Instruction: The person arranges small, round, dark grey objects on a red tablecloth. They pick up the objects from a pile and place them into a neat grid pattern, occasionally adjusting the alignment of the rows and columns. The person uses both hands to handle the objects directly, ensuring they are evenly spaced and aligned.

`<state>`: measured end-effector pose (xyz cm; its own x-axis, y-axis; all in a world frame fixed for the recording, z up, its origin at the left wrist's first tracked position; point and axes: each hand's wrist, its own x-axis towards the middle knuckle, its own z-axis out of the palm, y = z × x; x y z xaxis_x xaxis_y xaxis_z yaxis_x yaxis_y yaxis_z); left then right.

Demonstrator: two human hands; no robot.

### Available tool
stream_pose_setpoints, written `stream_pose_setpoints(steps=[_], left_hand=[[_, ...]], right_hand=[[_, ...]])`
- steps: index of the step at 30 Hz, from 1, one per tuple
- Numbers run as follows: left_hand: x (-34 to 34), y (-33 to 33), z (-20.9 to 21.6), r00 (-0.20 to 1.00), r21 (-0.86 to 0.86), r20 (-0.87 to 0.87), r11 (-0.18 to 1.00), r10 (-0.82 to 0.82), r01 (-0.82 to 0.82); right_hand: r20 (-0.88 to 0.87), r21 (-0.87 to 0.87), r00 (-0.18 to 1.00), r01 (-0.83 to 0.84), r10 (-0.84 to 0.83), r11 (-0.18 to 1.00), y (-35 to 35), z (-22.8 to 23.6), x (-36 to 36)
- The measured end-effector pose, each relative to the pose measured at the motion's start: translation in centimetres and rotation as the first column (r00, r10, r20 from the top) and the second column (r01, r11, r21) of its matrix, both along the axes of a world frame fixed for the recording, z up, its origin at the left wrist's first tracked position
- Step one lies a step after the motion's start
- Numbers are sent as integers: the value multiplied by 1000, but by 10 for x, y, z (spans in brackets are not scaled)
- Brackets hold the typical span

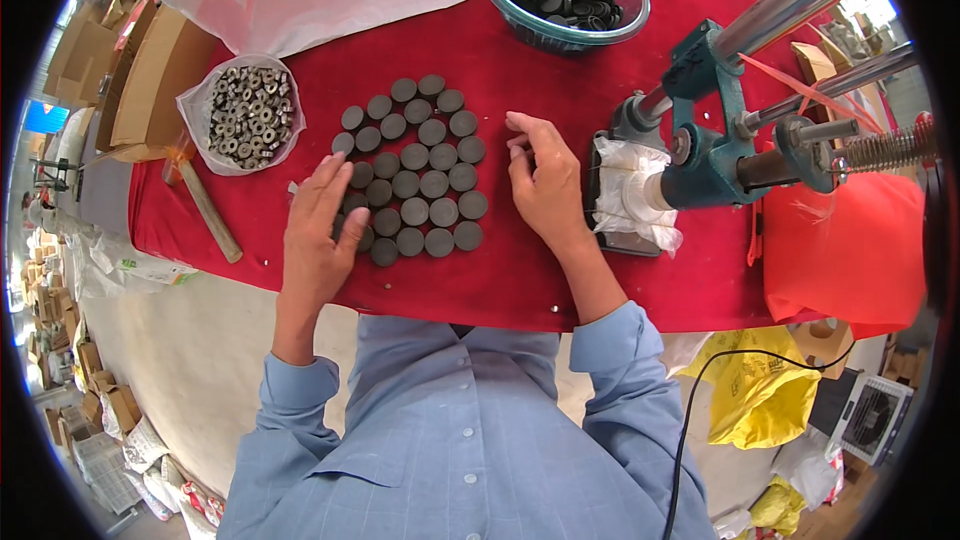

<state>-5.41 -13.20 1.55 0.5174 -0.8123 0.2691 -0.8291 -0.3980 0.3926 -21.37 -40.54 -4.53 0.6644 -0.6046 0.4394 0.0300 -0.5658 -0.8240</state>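
Observation:
Dark grey round discs lie close together in rough rows on the red cloth in front of me. My left hand rests at the left side of this group, its fingers stretched out and its thumb apart, covering a few discs in part. To the right of the discs, my right hand hovers or rests by the cloth, loosely bent, with thumb and fingers apart and nothing seen in it. A teal hand press stands just beyond it, with white wrapping around its base.
Metal nut-like rings fill a white bag at the left, near a hammer and a cardboard box. A clear bowl of black caps stands at the back. A white plastic sack lies far left; a red bag hangs at right.

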Motion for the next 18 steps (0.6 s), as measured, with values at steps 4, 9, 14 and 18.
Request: stream_pose_setpoints(steps=[4,9,14,18], left_hand=[[25,22,-5,999,42,28,999,17,-18],[29,16,-3,1000,-5,8,1000,-9,9],[38,6,-8,1000,-32,-2,999,29,-29],[48,6,-12,999,-31,2,998,53,-53]], right_hand=[[33,-59,999,1,1,998,-4,0,1],[-37,-71,999,-29,26,997,-5,3,0],[-81,-84,996,-30,24,996,-6,3,-4],[-114,-71,993,-38,29,997,-4,9,-2]])
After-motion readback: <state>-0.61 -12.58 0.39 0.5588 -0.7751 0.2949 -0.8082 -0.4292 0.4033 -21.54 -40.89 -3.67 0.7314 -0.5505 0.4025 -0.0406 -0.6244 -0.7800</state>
